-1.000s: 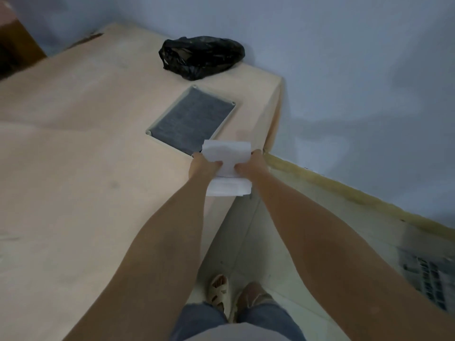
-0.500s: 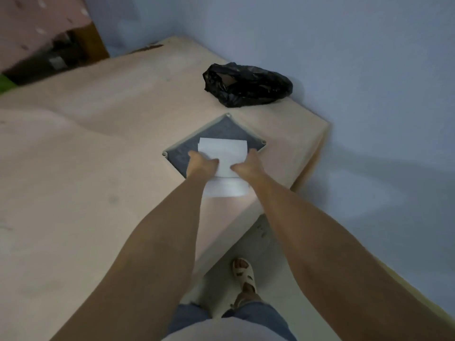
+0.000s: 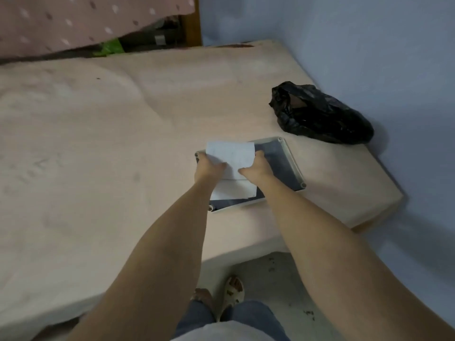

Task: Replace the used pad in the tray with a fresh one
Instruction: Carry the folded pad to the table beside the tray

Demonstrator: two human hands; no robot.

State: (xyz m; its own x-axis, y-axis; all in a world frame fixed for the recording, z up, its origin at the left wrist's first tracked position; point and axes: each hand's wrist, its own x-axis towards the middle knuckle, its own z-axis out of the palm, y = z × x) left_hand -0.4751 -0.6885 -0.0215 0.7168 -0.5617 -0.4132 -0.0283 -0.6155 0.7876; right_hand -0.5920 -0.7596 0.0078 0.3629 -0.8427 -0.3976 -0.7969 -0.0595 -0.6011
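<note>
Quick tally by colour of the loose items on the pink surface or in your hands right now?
White: 1, the folded white paper-like pad, in the grip of left hand and right hand.
Grey: 1, the pale-rimmed rectangular tray with dark grey lining.
Black: 1, the crumpled black plastic bag.
Total: 3

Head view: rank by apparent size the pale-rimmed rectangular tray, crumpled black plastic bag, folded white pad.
1. Pale-rimmed rectangular tray
2. Crumpled black plastic bag, close to the tray; it lies farther off, so this order is unsure
3. Folded white pad, partly covered by both hands
</note>
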